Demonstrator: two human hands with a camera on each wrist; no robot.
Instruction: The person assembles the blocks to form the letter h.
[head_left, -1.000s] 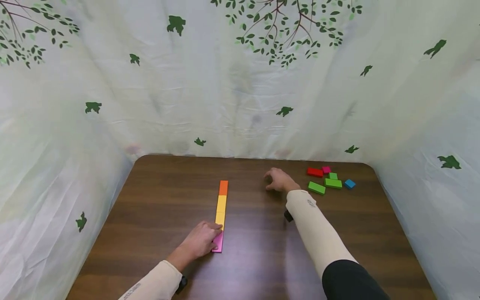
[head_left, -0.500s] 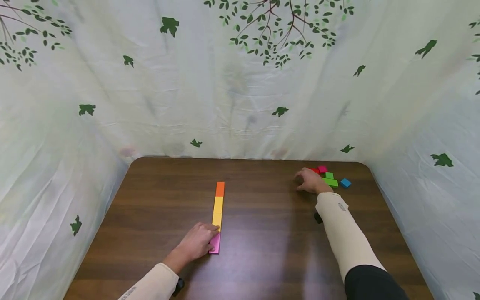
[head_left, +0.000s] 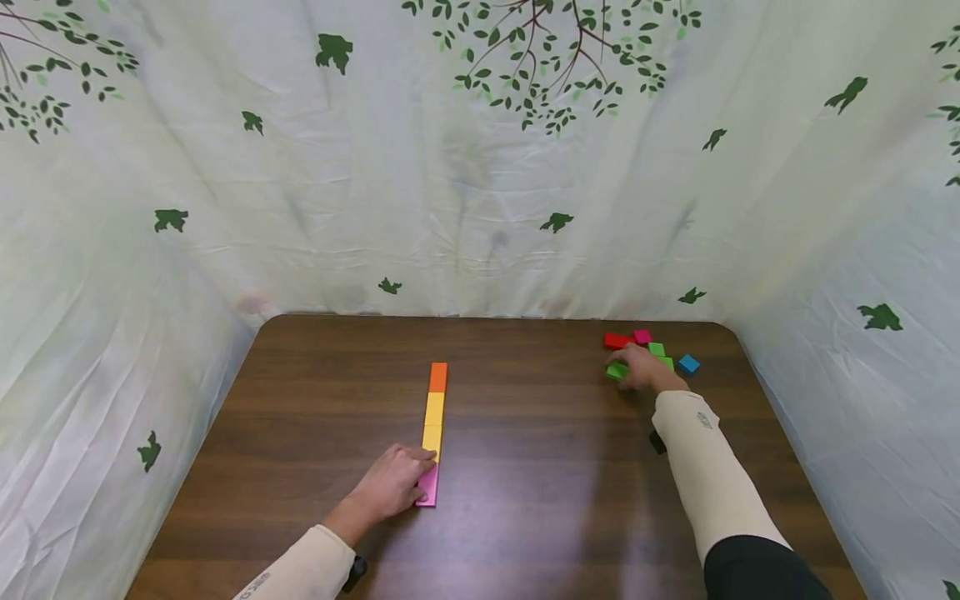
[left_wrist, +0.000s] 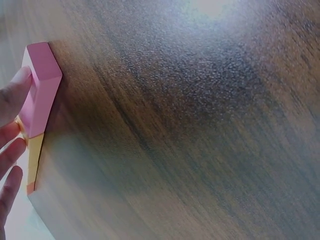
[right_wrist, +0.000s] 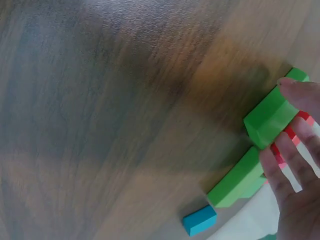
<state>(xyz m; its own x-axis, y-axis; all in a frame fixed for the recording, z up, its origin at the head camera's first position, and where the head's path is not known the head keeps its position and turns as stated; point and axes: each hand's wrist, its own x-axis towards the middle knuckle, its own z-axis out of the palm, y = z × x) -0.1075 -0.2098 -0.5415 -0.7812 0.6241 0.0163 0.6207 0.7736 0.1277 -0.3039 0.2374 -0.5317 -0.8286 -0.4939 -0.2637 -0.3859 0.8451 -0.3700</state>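
Observation:
In the head view, my left hand [head_left: 390, 482] rests at a pink block [head_left: 427, 485], the near end of a straight row. Beyond it in that row come two yellow blocks [head_left: 433, 410] and an orange block [head_left: 438, 377]. In the left wrist view the thumb touches the pink block [left_wrist: 42, 90], the other fingers extended beside the row. At the back right, my right hand [head_left: 647, 368] is over a green block [head_left: 617, 371]. The right wrist view shows its thumb at one end of that green block [right_wrist: 272, 112], the other fingers spread nearly straight past its far side.
Around the right hand lie a red block [head_left: 618, 341], a magenta block [head_left: 642, 336], a small green block [head_left: 656, 348], another long green block [right_wrist: 235, 180] and a blue block [head_left: 688, 363]. Behind the brown table [head_left: 337, 358] hangs a white leaf-print curtain [head_left: 480, 250].
My right hand has moved right, from the middle back of the table to the green block in the cluster. The left hand stays at the pink block; the head view has shifted slightly.

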